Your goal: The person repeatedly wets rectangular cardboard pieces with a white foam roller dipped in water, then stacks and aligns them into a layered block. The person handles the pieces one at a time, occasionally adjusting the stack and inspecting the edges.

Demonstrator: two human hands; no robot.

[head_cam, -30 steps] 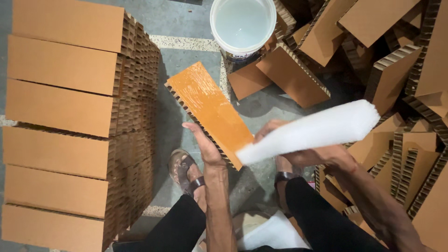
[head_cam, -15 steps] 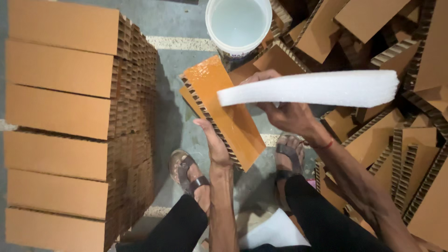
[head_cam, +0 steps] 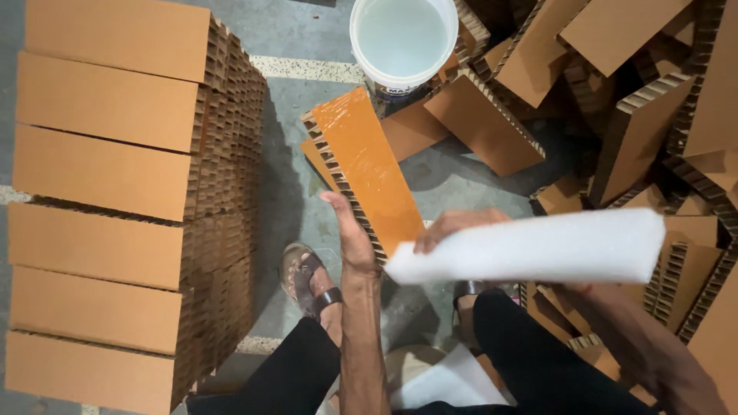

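A: What does your left hand [head_cam: 355,240] grip?
B: Your left hand clasps the lower edge of the glossy orange honeycomb board [head_cam: 367,167] at frame centre, tilted toward the white bucket [head_cam: 405,42] above.
A: And the right?
B: Your right hand [head_cam: 453,227] grasps the white foam strip [head_cam: 538,247], stretching right across the scattered cardboard pieces [head_cam: 615,115].

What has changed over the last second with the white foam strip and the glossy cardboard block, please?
The right hand swung the white foam strip level across the glossy cardboard block, then drew it back toward the person, clear of most of the block's face. The left hand kept holding the block's honeycomb edge. The white bucket and stacked blocks stayed put.
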